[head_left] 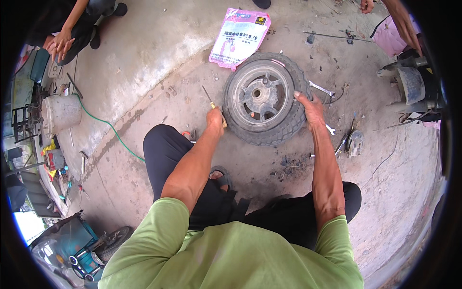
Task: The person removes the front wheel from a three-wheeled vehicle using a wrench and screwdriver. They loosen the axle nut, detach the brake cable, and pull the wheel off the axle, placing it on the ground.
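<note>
A small scooter wheel (pixel 245 110) with a knobbly black tyre (pixel 269 137) lies on its side on the dusty concrete in front of me. My right hand (pixel 313 111) grips the tyre's right edge, its thumb on the upper sidewall. At the wheel's left side, my left hand (pixel 214 118) is closed around the yellowish handle of a screwdriver (pixel 208 95). The thin shaft points up and to the left, apart from the tyre. The fingers curled beneath both hands are partly hidden.
A pink-and-white plastic bag (pixel 240 37) touches the wheel's far side. Wrenches (pixel 322 89) and a round metal part (pixel 355 143) lie to the right. A green hose (pixel 109 126) and a bucket (pixel 61 113) are left. Another person's hands (pixel 60 44) show far left; a vehicle's parts (pixel 411 85) stand far right.
</note>
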`<action>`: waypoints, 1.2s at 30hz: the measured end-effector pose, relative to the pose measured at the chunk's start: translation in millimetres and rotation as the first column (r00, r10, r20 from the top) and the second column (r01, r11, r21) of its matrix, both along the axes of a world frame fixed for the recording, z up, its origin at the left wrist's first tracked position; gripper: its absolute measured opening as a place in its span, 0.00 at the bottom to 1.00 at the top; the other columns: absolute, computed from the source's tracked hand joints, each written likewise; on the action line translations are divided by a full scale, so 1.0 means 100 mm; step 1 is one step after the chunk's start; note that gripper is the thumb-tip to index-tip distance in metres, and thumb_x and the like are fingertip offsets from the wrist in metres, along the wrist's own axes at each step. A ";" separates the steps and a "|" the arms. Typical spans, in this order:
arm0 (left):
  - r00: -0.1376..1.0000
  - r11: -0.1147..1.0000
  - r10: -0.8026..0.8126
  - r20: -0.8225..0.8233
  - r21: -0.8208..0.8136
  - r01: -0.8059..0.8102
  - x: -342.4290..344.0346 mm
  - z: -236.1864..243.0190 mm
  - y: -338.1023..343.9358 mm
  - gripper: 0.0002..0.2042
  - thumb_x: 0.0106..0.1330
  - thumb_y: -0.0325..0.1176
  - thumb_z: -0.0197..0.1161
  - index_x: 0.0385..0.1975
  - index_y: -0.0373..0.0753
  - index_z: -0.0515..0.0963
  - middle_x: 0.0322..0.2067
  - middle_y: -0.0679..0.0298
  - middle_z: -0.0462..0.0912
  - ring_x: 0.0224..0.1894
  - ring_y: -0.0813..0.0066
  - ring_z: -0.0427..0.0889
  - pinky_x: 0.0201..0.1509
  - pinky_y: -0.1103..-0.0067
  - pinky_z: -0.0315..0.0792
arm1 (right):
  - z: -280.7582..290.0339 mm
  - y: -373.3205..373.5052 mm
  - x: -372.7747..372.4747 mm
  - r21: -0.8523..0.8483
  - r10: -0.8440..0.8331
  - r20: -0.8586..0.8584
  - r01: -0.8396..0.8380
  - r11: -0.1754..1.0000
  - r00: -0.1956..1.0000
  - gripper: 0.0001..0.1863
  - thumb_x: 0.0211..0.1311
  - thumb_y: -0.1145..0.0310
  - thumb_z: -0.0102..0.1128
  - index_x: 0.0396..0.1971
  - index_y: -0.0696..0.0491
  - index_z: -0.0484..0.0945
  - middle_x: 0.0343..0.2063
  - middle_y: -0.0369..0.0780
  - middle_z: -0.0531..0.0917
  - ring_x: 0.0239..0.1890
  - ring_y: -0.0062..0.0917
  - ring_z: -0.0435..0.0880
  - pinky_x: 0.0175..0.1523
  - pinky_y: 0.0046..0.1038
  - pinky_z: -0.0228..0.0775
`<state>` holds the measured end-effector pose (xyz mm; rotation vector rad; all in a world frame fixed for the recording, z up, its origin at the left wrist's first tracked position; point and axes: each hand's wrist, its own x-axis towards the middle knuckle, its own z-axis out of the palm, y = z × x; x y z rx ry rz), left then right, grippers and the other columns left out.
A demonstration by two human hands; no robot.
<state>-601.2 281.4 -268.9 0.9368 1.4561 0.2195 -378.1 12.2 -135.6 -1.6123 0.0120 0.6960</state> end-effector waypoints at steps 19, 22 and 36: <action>0.768 0.896 0.269 0.582 -0.443 0.021 0.26 0.57 0.20 0.24 0.79 0.42 0.37 0.60 0.31 0.72 0.56 0.49 0.80 0.58 0.54 0.79 0.67 0.61 0.71 | 0.29 -0.42 -0.98 -0.700 0.743 0.667 -0.391 0.598 -0.058 0.54 0.29 0.72 0.78 0.67 0.49 0.66 0.58 0.42 0.72 0.61 0.40 0.72 0.63 0.42 0.63; 0.858 0.922 0.129 0.498 -0.379 0.081 0.12 0.46 0.28 0.24 0.78 0.41 0.36 0.60 0.31 0.72 0.56 0.49 0.80 0.57 0.54 0.80 0.67 0.61 0.71 | 0.16 -0.37 -1.10 -0.709 0.767 0.639 -0.433 0.556 -0.061 0.55 0.30 0.72 0.79 0.68 0.49 0.64 0.57 0.44 0.71 0.60 0.41 0.71 0.60 0.40 0.62; 0.863 0.932 0.134 0.487 -0.357 0.057 0.24 0.71 0.29 0.26 0.78 0.41 0.33 0.63 0.31 0.70 0.60 0.48 0.78 0.60 0.52 0.77 0.69 0.61 0.68 | 0.20 -0.23 -1.13 -0.705 0.815 0.577 -0.478 0.523 0.041 0.57 0.32 0.69 0.81 0.70 0.50 0.60 0.64 0.46 0.69 0.67 0.43 0.67 0.69 0.44 0.57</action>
